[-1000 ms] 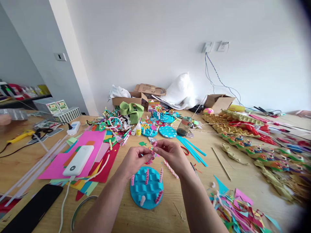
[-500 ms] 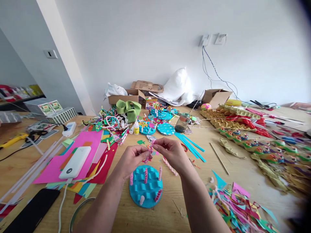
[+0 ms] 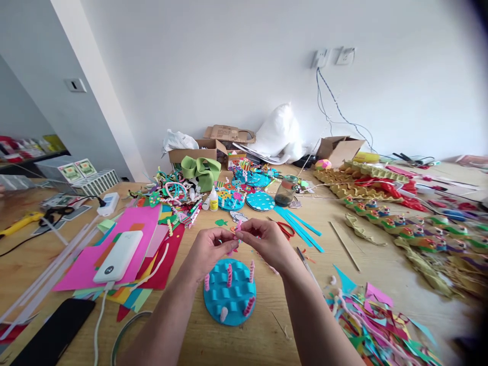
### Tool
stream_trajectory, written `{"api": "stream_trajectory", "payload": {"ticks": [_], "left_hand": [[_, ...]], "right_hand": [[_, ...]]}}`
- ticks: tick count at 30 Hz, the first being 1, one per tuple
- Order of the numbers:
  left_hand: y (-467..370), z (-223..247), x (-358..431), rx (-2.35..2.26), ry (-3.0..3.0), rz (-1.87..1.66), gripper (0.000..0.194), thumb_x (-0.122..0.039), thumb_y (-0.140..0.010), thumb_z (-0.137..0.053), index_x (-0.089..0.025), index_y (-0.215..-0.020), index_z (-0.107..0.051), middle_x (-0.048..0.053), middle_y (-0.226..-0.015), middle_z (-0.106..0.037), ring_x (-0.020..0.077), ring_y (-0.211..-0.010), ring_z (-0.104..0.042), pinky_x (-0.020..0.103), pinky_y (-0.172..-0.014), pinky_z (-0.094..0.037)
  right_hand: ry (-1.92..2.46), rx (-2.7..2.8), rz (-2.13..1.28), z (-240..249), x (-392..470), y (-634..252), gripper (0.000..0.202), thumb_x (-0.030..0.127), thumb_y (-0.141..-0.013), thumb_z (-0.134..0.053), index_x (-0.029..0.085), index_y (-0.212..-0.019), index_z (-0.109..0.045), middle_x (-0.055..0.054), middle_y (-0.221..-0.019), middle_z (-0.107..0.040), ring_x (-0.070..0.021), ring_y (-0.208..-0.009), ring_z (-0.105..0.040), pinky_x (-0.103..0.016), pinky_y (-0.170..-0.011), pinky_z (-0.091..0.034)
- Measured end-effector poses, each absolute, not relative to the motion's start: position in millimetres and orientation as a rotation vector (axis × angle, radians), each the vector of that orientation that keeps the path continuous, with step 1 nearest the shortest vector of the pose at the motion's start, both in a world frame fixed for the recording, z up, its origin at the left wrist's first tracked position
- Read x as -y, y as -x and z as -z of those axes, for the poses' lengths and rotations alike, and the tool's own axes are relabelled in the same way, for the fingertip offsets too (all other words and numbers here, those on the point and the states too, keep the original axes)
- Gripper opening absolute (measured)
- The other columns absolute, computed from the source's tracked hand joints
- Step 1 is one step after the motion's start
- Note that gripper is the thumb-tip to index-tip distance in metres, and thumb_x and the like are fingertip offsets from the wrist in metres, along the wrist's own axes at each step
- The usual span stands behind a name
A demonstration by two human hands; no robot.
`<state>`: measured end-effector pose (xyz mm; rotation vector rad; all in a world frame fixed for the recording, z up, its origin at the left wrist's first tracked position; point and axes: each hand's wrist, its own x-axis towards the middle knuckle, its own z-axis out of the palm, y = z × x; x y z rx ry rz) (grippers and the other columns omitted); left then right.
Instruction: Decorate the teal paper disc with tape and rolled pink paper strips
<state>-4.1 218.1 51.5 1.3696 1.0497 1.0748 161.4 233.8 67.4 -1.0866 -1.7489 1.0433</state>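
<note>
Between my two hands is a small pink twisted piece [image 3: 238, 226], largely covered by the fingers. My left hand [image 3: 214, 245] pinches its lower end, and my right hand [image 3: 263, 239] pinches it higher up, the fingertips nearly touching. Just below them on the table lies a round blue disc [image 3: 224, 300] with wavy blue strips. Several pink twisted pieces [image 3: 229, 275] stand up from it, and a paler one [image 3: 223, 313] is near its front edge.
Red-handled scissors [image 3: 286, 230], blue strips [image 3: 301, 229] and a glass jar [image 3: 285, 190] are beyond my right hand. A white power bank [image 3: 119, 255] rests on coloured paper at left. Paper scraps [image 3: 381, 325] lie at front right, egg-carton pieces [image 3: 419, 229] at right.
My hands stay close together, with their grip on the pink piece slightly shifted. More of the scissors and a pen beside my right forearm now show. The view has shifted a little.
</note>
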Motion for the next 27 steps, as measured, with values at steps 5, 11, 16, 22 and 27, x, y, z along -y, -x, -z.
{"api": "stream_trajectory", "payload": {"ticks": [5, 11, 16, 22, 27], "left_hand": [[2.9, -50.0, -218.4, -1.163, -1.435, -1.183, 0.027, -0.038, -0.066, -0.076, -0.013, -0.074, -0.066, 0.003, -0.067, -0.065, 0.0119, -0.057, -0.055, 0.023, -0.054, -0.042], [0.8, -45.3, -219.4, -1.286, -1.581, -1.256, 0.025, -0.038, -0.068, -0.074, -0.015, -0.07, -0.063, 0.001, -0.065, -0.064, 0.0113, -0.055, -0.055, 0.021, -0.05, -0.039], [2.3, -47.9, -220.5, -1.274, -1.634, -1.178, 0.025, -0.038, -0.07, -0.072, -0.017, -0.082, -0.07, 0.003, -0.075, -0.069, 0.0117, -0.056, -0.056, 0.022, -0.051, -0.041], [4.4, -50.9, -220.2, -1.237, -1.654, -1.103, 0.025, -0.04, -0.073, -0.069, -0.016, -0.078, -0.073, 0.005, -0.073, -0.069, 0.0154, -0.064, -0.061, 0.023, -0.055, -0.045], [3.6, -48.7, -220.7, -1.249, -1.7, -1.119, 0.023, -0.038, -0.073, -0.068, -0.016, -0.077, -0.074, 0.004, -0.07, -0.068, 0.0134, -0.06, -0.057, 0.022, -0.054, -0.043]], "right_hand": [[1.108, 1.748, -1.067, -66.9, -233.8, -160.9, 0.026, 0.041, -0.076, -0.066, 0.015, -0.078, -0.069, -0.003, -0.069, -0.066, -0.0146, -0.061, -0.055, -0.025, -0.054, -0.038], [1.104, 1.717, -1.072, -66.6, -234.7, -159.2, 0.026, 0.043, -0.075, -0.067, 0.016, -0.074, -0.069, -0.002, -0.067, -0.066, -0.0136, -0.059, -0.053, -0.025, -0.053, -0.038], [1.092, 1.746, -1.011, -65.9, -235.6, -161.0, 0.03, 0.045, -0.077, -0.064, 0.016, -0.072, -0.068, -0.001, -0.066, -0.064, -0.013, -0.06, -0.052, -0.025, -0.054, -0.037], [1.106, 1.749, -1.034, -66.0, -235.4, -162.9, 0.028, 0.044, -0.077, -0.064, 0.016, -0.073, -0.068, -0.001, -0.067, -0.064, -0.0132, -0.06, -0.052, -0.025, -0.054, -0.037], [1.128, 1.851, -0.964, -65.7, -233.5, -162.3, 0.028, 0.044, -0.075, -0.067, 0.017, -0.071, -0.069, -0.001, -0.064, -0.062, -0.0124, -0.059, -0.048, -0.025, -0.054, -0.035]]}}
